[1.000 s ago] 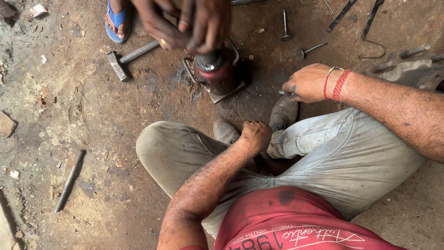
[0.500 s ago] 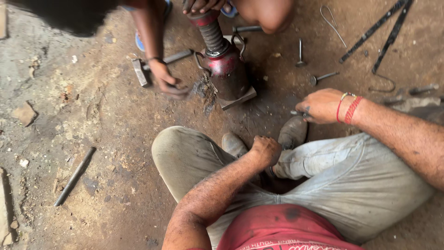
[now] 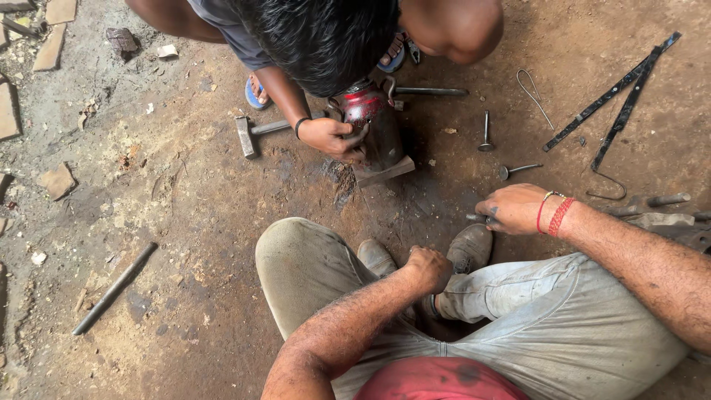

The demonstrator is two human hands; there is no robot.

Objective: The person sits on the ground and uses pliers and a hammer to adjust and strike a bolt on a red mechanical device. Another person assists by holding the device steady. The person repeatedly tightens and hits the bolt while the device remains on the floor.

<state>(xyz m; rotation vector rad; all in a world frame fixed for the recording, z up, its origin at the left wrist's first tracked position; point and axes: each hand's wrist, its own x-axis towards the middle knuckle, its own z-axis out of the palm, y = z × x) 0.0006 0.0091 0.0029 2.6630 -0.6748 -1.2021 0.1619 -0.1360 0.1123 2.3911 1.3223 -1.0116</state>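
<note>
— So, what's closest in?

— My left hand (image 3: 429, 268). Its grip is pressed together into a fist with nothing showing inside, and it rests against the grey shoes (image 3: 469, 248) between my knees.

— And the other?

— My right hand (image 3: 515, 209), just outward of the shoes. The grip is curled down, fingertips pinching the end of a short metal pin (image 3: 475, 218). That pin lies flat on the dirt floor (image 3: 192, 215), not lifted.

— Beyond that grip?

— Two round-headed stems (image 3: 517, 170) lie a little farther out, loose and touched by nobody. To the grip's left, farther off, a red jack (image 3: 378, 122) stands upright on its base. A co-worker's hand (image 3: 332, 138) is wrapped around its side.

— How far along does it look?

— Early, I'd judge. The jack is set up and steadied, but the small parts are scattered. A hammer (image 3: 250, 133) lies idle beside the co-worker's hand, and long flat bars (image 3: 615, 96) sit well out past my right grip.
</note>
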